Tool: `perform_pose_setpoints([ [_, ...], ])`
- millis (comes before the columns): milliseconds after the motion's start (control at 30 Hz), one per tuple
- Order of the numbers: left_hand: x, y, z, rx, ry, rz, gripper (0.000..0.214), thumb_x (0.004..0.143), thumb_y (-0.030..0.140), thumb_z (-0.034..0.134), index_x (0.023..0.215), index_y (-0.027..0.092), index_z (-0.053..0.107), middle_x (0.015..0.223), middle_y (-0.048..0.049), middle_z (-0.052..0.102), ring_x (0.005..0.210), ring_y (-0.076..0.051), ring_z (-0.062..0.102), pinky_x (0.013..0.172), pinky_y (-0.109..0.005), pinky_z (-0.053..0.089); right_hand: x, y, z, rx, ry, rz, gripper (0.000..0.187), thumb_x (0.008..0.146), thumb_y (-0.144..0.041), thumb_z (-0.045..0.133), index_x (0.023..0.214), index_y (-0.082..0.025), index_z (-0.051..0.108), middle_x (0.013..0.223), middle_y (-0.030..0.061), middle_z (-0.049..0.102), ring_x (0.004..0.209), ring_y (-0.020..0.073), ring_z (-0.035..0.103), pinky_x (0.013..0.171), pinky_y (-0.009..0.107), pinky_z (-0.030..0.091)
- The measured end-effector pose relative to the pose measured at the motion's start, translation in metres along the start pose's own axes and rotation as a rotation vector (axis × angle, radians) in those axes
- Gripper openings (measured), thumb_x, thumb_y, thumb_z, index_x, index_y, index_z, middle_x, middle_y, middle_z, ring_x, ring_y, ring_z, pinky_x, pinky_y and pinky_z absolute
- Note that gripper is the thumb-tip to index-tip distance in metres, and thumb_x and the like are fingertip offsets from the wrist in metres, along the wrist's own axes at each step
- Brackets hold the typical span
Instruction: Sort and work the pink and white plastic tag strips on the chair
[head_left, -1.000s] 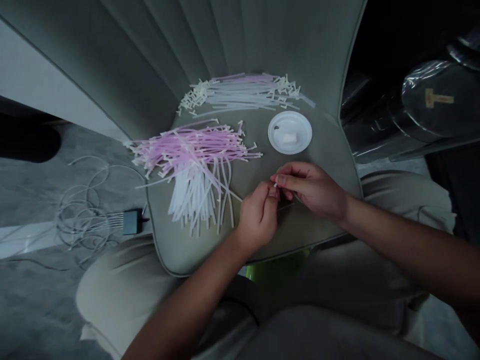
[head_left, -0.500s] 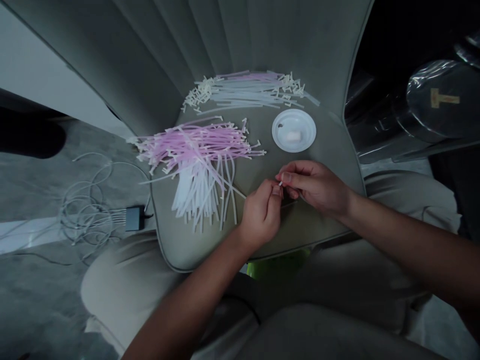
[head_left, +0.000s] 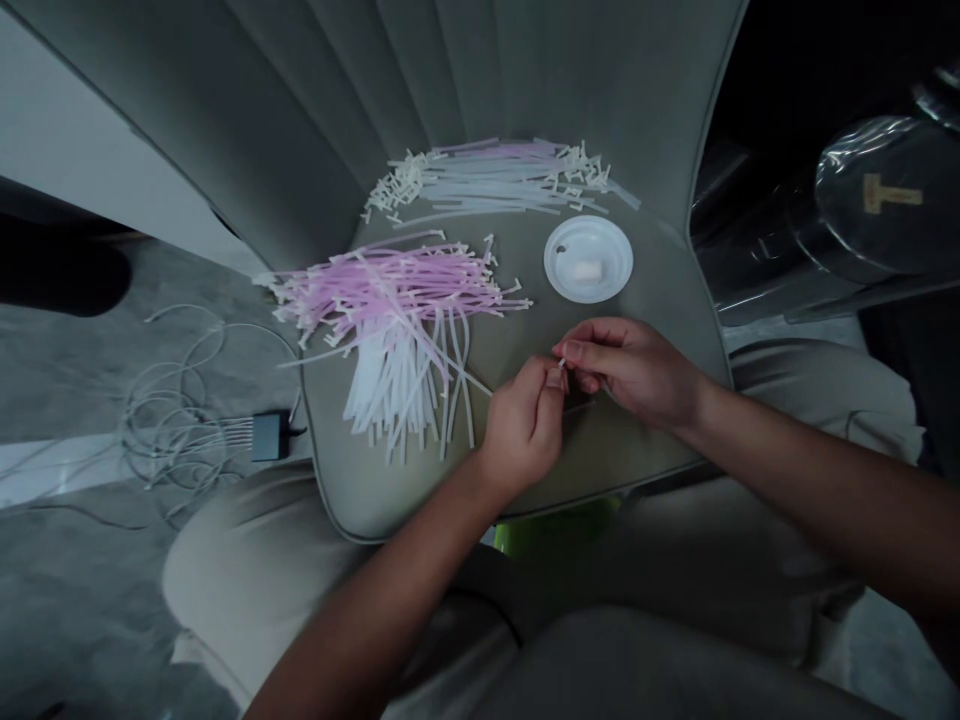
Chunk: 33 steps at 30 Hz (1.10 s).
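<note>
My left hand point(head_left: 525, 420) is closed in a pinch, thumb against forefinger. Fingertips of my right hand point(head_left: 630, 368) meet it, also pinching. A tiny white piece point(head_left: 562, 364) shows between the two sets of fingertips; most of it is hidden. To the left lies a pile of pink tubes point(head_left: 397, 285) with small white fittings on their ends. Under and in front of it fan out plain white translucent tubes point(head_left: 390, 390), one reaching close to my left hand. Beyond my right hand sits a white dish point(head_left: 589, 287) with a white block point(head_left: 587, 271) in it.
Everything lies on a grey-green chair seat point(head_left: 360, 495) between my knees. Along its backrest rests a row of tubes point(head_left: 487, 185) with white end fittings. On the floor at left are a coiled grey cable point(head_left: 172, 430) and a dark box point(head_left: 270, 436). Black wrapped objects point(head_left: 862, 200) stand at right.
Hardly anything differs. Both hands keep their pinch with fingertips together, the fingers shifting very slightly around the tiny white piece. The tubes and dish stay in place.
</note>
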<state>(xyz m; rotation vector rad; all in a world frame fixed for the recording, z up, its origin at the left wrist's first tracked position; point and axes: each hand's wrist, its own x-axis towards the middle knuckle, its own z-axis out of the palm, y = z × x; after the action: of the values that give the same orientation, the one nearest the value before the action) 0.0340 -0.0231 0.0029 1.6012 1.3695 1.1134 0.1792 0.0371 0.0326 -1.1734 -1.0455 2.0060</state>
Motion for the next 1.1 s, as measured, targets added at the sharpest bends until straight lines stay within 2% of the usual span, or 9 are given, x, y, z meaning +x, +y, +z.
perform_pose_setpoints([
  [300,0.0005,0.0001,0.0003,0.022,-0.001,-0.003,0.032,0.101,0.033,0.032,0.076,0.020,0.045,0.068,0.0014,0.055,0.061,-0.010,0.049,0.058,-0.025,0.037,0.0013,-0.0003,0.0003,0.073,-0.034,0.012,0.020,0.075,-0.034,0.079,0.074,-0.015,0.070,0.061,-0.0025,0.059,0.053,0.0066,0.046,0.053,0.023,0.032],
  [767,0.0005,-0.0028,-0.0001,-0.006,-0.012,0.012,0.029,0.100,0.028,0.036,0.074,0.020,0.044,0.065,0.0030,0.049,0.060,-0.010,0.045,0.058,-0.025,0.034,0.0009,-0.0005,-0.0007,-0.026,-0.023,0.009,0.025,0.074,-0.038,0.078,0.073,-0.015,0.068,0.057,-0.0032,0.056,0.054,0.0076,0.045,0.053,0.023,0.032],
  [1100,0.0010,-0.0037,0.0019,0.021,-0.001,0.021,0.031,0.101,0.030,0.034,0.072,0.020,0.042,0.064,0.0024,0.048,0.058,-0.010,0.043,0.055,-0.025,0.033,-0.0019,0.0029,0.0056,-0.185,0.053,-0.123,0.020,0.081,-0.033,0.071,0.075,-0.016,0.064,0.061,-0.0038,0.057,0.056,0.0082,0.048,0.055,0.023,0.037],
])
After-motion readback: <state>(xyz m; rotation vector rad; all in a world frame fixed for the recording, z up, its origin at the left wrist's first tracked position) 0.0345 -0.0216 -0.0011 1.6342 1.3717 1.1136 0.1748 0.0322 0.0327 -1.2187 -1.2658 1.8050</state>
